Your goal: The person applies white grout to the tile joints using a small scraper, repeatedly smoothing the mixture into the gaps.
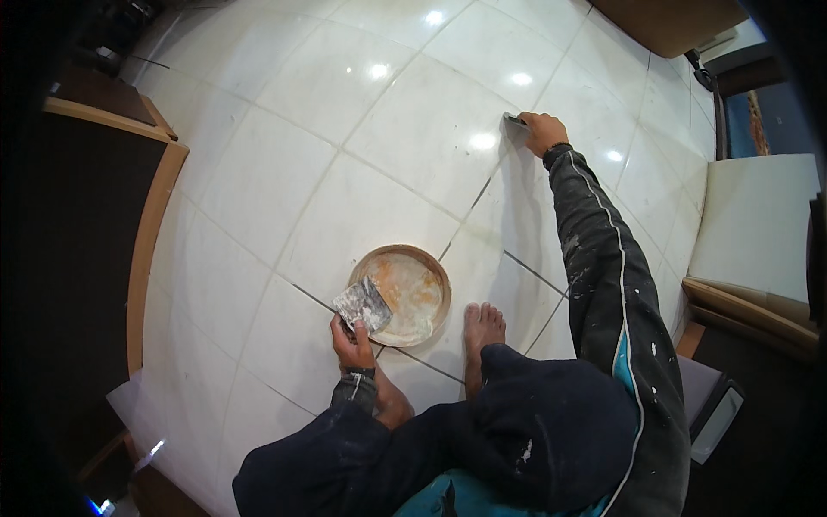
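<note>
In my left hand is a wide putty knife, its blade smeared with white and grey paste. The blade lies over the left rim of a round shallow pan, which holds a thin coat of white paste with orange-brown patches. My right arm reaches far forward. My right hand is closed round a flat grey scraper, whose edge is at the floor beside a tile joint. The fingers partly hide this scraper. White tiles lie under both hands; some joints are light, others dark.
My bare feet are close to the pan. A dark panel with a wooden frame stands along the left. On the right are a white box-like piece and wooden boards. A brown piece of furniture is at the far right.
</note>
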